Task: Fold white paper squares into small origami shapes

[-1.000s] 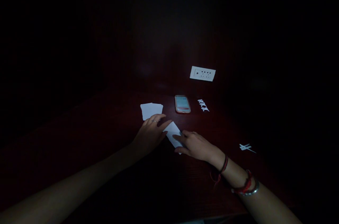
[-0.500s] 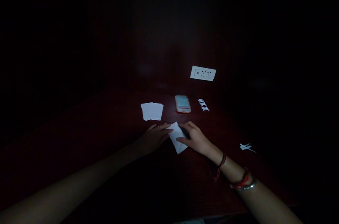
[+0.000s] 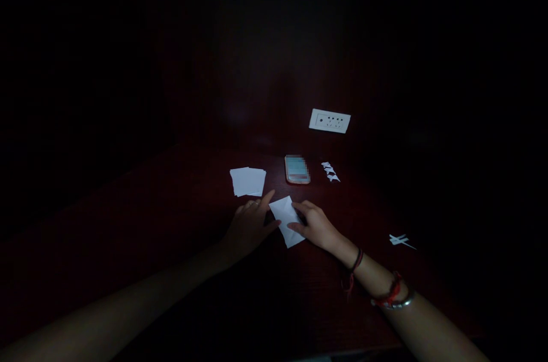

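A small sheet of white paper [image 3: 286,222] with crease lines lies tilted on the dark red table between my hands. My right hand [image 3: 315,225] grips its right side, thumb on top and the other fingers along the upper right edge. At the paper's left edge is my left hand [image 3: 250,225], its index finger stretched out and its thumb apart, the thumb tip touching the paper. The left hand's other fingers are bent and partly in shadow. Just beyond it lies a stack of white paper sheets [image 3: 248,181].
A phone [image 3: 297,169] with a lit, blurred screen lies beyond the paper. To its right are several small folded white paper pieces [image 3: 330,171]. Thin paper strips [image 3: 400,240] lie farther right. A white socket panel [image 3: 330,121] is on the back wall. The surroundings are very dark.
My left hand has drawn back slightly from the paper, its index finger lifting off and its thumb spreading away. The right hand keeps its place on the paper. The view has shifted slightly.
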Tool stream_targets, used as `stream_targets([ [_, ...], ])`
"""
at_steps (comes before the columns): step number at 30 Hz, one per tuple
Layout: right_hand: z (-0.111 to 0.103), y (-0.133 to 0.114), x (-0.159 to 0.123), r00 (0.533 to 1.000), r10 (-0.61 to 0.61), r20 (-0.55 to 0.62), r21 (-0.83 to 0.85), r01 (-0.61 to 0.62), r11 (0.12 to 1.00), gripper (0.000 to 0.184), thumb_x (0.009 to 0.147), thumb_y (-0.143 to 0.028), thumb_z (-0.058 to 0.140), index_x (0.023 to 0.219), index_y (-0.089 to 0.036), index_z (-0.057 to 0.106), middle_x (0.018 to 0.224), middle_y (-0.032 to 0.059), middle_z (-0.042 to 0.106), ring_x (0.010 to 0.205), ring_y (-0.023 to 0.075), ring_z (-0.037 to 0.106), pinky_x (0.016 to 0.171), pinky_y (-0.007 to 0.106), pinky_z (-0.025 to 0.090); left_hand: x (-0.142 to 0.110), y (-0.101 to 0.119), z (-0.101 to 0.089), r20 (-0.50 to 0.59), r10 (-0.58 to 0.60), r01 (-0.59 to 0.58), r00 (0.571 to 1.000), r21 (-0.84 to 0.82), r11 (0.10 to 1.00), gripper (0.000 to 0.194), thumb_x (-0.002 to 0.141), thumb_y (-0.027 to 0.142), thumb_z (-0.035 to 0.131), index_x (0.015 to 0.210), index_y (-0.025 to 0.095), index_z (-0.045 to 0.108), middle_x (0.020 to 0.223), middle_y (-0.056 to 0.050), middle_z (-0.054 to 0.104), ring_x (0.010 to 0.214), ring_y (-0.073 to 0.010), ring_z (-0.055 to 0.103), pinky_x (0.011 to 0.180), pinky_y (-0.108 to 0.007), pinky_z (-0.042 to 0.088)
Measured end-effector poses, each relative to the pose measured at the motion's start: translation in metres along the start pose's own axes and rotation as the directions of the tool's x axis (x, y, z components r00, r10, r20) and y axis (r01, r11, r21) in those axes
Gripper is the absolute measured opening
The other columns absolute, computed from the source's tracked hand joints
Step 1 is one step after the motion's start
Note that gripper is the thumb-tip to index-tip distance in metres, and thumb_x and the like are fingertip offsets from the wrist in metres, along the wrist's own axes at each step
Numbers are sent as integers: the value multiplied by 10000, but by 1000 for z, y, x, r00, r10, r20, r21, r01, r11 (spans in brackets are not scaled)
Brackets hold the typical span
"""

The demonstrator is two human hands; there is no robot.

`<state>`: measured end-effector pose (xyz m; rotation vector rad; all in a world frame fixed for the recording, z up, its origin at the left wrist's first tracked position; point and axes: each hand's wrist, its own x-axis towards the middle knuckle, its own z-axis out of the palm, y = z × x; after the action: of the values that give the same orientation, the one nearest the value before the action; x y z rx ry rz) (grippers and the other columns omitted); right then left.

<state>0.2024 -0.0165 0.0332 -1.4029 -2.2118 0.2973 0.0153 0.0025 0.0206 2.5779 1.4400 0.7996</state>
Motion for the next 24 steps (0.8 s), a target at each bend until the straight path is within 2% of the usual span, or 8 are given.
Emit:
stream_targets([
  [4,1,-2,-1,1000,11,18,-51,-10,999,398,729,-375,536,1049,-141,501,850,57,467,803,164,447,726,273,374,2,-3,3,0,-1,1,1000,8,1000,642,746,405,498,1281,197,210,1043,-89,515,977,-281,434,772,-415,333],
  [8,4,-1,0,998,51,26,-46,-49,998,379,721,-411,531,990,-144,524,831,54,455,776,158,448,701,268,377,6,-7,6,-1,16,-16,1000,-116,993,649,731,349,524,1277,212,201,1051,-67,513,990,-271,434,795,-432,334],
  [13,4,-2,2,997,76,-30,-9,-77,997,455,682,-370,586,1066,-146,488,821,51,490,713,148,467,645,257,383,10,-3,5,-7,110,-105,994,-351,930,650,721,170,499,1280,239,175,1125,-56,434,949,-192,476,818,-358,378],
  [15,3,-3,3,997,59,-50,3,-58,998,453,674,-319,602,1078,-155,480,804,41,510,693,142,472,633,252,383,10,0,4,-24,110,-110,994,-398,911,679,703,111,489,1283,257,167,1146,-53,392,883,-158,501,802,-321,401],
  [20,2,-5,2,993,67,-95,56,-61,997,569,658,-262,617,1171,-138,405,819,45,556,707,144,501,653,252,390,8,8,0,-38,75,-84,996,-363,928,737,673,57,493,1284,296,157,1165,-38,331,743,-104,508,767,-289,429],
  [22,2,-6,2,993,66,-99,80,-58,995,496,689,-253,583,1147,-134,433,803,43,573,696,138,515,649,242,388,7,9,-1,-47,96,-106,994,-332,937,739,675,48,488,1282,309,158,1184,-33,311,749,-104,506,775,-291,429],
  [24,1,-6,1,994,49,-93,96,-40,995,310,738,-237,518,1034,-146,516,767,35,586,664,125,522,625,223,379,7,11,-1,-68,109,-124,992,-288,949,746,673,42,494,1281,316,161,1201,-29,298,802,-124,502,800,-308,419],
])
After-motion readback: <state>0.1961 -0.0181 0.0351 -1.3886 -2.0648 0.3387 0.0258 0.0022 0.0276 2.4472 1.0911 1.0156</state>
